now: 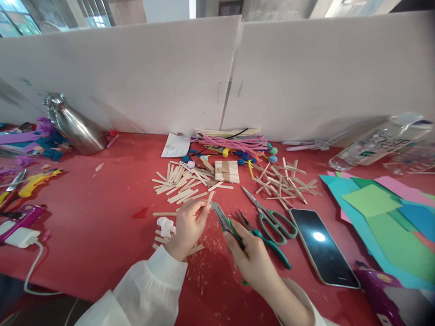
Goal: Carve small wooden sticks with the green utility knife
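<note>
Loose, thin white sleeves (pixel 146 289) come in nearest at the lower edge, and both hands work above the red table (pixel 108 219). The left hand (pixel 191 225) has its thumb and fingers pinched on a short, pale, flat wooden stick (pixel 210 197), whose end points up and away from the person. The right hand (pixel 252 252) is closed around a utility knife with a grey metal blade and green on its handle (pixel 224 220); the blade's tip is right by the held stick, though whether the two touch I cannot tell. Pale wood shavings (pixel 215 244) are scattered over the table below and around the hands.

Behind the left hand lies a loose heap of flat, pale wooden sticks (pixel 185 196), with a squarish bundle of pale sticks crossed by a brown strip (pixel 233 172) at its right. A crumpled white tissue (pixel 166 226) sits just beside the left wrist.

Right of the knife are teal-handled metal pliers (pixel 276 251), then green-handled metal scissors (pixel 277 225) lying partly open, then a dark-screened smartphone (pixel 313 254) with a bright reflection. Farther right, coloured paper sheets (pixel 398 237) overlap in green, blue and pink
</note>
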Demonstrator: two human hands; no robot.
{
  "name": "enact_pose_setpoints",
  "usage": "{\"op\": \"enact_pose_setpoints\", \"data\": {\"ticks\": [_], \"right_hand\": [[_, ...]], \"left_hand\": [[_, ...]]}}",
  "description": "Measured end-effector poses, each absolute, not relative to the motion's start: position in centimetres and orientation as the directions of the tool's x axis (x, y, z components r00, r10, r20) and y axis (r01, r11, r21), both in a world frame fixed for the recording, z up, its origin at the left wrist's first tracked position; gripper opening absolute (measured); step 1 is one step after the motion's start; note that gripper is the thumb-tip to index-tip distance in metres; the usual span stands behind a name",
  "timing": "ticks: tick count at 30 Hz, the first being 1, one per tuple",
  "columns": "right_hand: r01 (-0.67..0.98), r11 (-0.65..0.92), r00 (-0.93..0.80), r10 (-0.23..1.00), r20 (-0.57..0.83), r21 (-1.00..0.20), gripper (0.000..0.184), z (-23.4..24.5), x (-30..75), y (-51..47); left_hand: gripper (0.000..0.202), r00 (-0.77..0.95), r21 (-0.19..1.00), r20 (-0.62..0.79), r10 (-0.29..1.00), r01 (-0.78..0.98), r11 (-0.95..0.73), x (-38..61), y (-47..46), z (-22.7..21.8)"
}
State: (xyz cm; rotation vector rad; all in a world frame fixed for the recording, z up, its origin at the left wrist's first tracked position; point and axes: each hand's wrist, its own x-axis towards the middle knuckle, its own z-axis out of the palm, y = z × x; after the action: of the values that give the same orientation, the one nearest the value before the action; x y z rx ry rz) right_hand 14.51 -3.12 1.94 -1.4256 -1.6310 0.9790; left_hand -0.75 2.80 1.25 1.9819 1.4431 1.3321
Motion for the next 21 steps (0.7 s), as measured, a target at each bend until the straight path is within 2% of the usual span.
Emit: {"op": "enact_pose_setpoints", "data": {"ticks": [3,6,11,14,16,21], "right_hand": [[0.215,-0.116,-0.124,0.982,-0.145,-0.97,0.029,2.3,14.3,-3.2],[0.04,-0.255,-0.172,0.951,-0.258,-0.966,0.032,2.7,14.1,-3.1],[-0.187,-0.349,-0.238,0.923,-0.302,-0.918,0.032,3.1,13.8,-2.9],[-0.269,-0.399,-0.298,0.9,-0.318,-0.877,0.03,3.3,13.8,-2.7],[-0.259,-0.367,-0.272,0.915,-0.297,-0.894,0.03,3.5,13.9,-2.6],[-0.126,-0.118,0.046,0.991,-0.125,-0.985,0.032,3.2,14.4,-2.4]], "left_hand": [[0.017,0.019,0.732,0.479,0.877,0.542,-0.412,-0.6,2.8,1.4],[0.015,0.008,0.741,0.489,0.872,0.525,-0.42,-0.6,2.9,1.4],[0.014,-0.013,0.764,0.469,0.883,0.508,-0.398,-0.4,2.9,1.4],[0.013,-0.033,0.828,0.403,0.914,0.439,-0.349,-0.2,2.9,1.5],[0.015,-0.04,0.876,0.34,0.94,0.377,-0.301,-0.1,3.0,1.6],[0.019,0.052,0.935,0.214,0.975,0.278,-0.22,0.0,3.0,1.8]]}}
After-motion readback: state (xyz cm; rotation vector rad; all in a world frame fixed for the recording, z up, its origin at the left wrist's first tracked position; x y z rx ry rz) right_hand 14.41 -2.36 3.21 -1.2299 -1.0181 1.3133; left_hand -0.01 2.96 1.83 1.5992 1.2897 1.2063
